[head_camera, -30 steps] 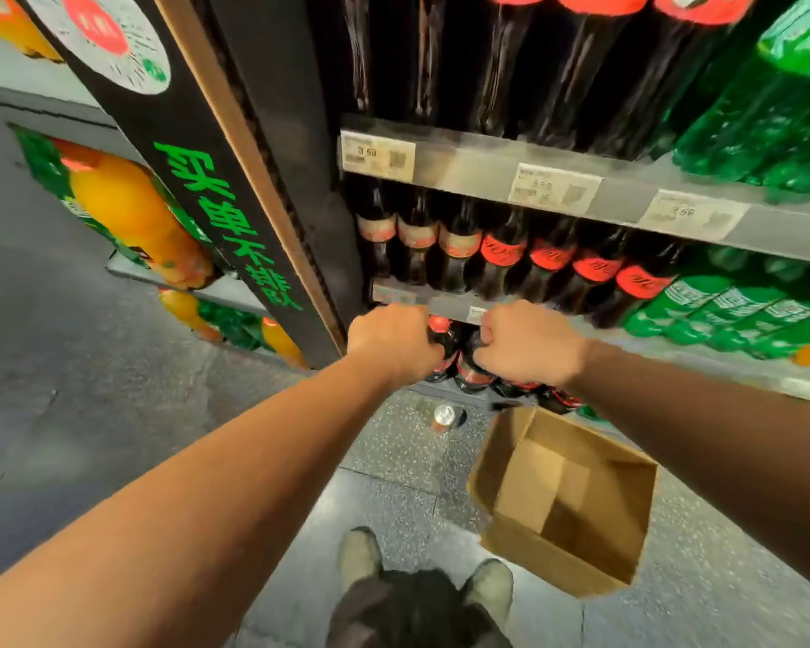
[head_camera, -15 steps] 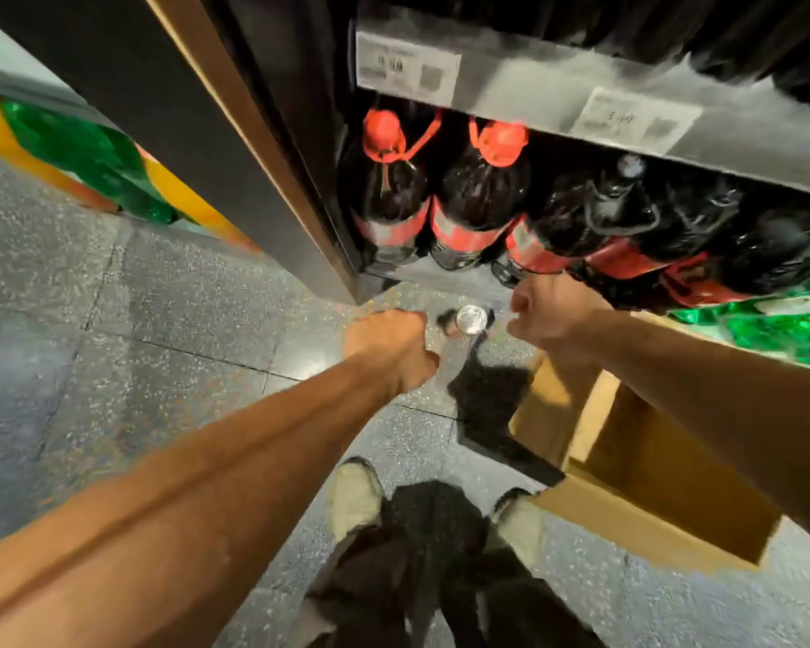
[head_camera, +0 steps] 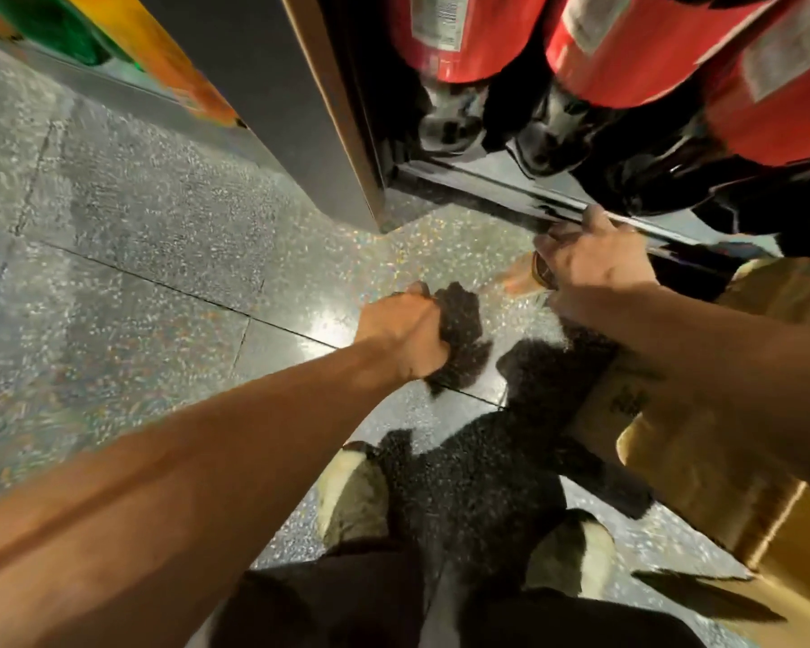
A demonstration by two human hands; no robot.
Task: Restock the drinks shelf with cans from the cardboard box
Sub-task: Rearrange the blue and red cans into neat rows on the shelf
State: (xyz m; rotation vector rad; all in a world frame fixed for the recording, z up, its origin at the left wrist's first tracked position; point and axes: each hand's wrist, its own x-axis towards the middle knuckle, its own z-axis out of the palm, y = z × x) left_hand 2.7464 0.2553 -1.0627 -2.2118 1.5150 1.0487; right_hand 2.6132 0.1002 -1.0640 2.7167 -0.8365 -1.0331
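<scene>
A can [head_camera: 536, 272] stands on the floor just in front of the bottom shelf's black edge [head_camera: 510, 191]. My right hand [head_camera: 595, 257] comes down over it, fingers curled round its top, hiding most of it. My left hand [head_camera: 405, 334] hovers above the floor to the left of the can, fingers curled into a fist, holding nothing I can see. The cardboard box [head_camera: 702, 451] lies on the floor at the right, partly under my right forearm.
Large dark cola bottles with red labels [head_camera: 627, 53] fill the bottom shelf above the can. A dark upright side panel [head_camera: 300, 100] stands left of the shelf. My shoes [head_camera: 354, 493] are on the speckled floor below my hands.
I have crouched lower and the view has dropped to the bottom shelf. My right hand has come down onto the can on the floor. My left hand has stayed beside it.
</scene>
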